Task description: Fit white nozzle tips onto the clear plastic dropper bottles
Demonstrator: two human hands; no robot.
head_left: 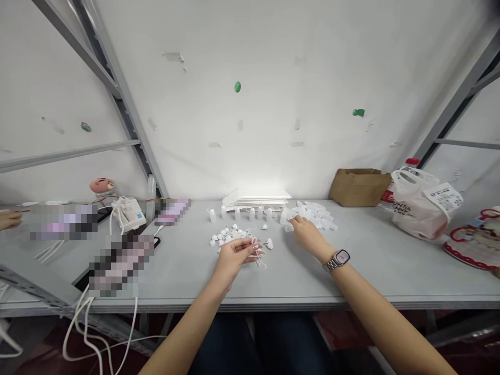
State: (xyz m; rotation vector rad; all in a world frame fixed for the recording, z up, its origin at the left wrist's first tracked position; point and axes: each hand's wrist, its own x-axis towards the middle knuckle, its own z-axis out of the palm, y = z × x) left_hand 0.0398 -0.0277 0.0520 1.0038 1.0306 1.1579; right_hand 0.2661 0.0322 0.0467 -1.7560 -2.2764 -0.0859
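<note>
My left hand is closed in a pinch on thin white cords, whose loose ends hang past the fingers. Beside it lies a heap of small white caps; a single cap sits apart to the right. Behind the heap, several small translucent bottles stand upright in a row. My right hand, with a watch on its wrist, has its fingertips together at the right-end bottle. Whether they grip it is hidden. Next to this hand is a pile of translucent plastic pieces.
White flat sheets are stacked against the wall. A brown paper bag and a white plastic bag stand at right. Phones, a white power strip and cables are at left. Another person's hand shows at far left.
</note>
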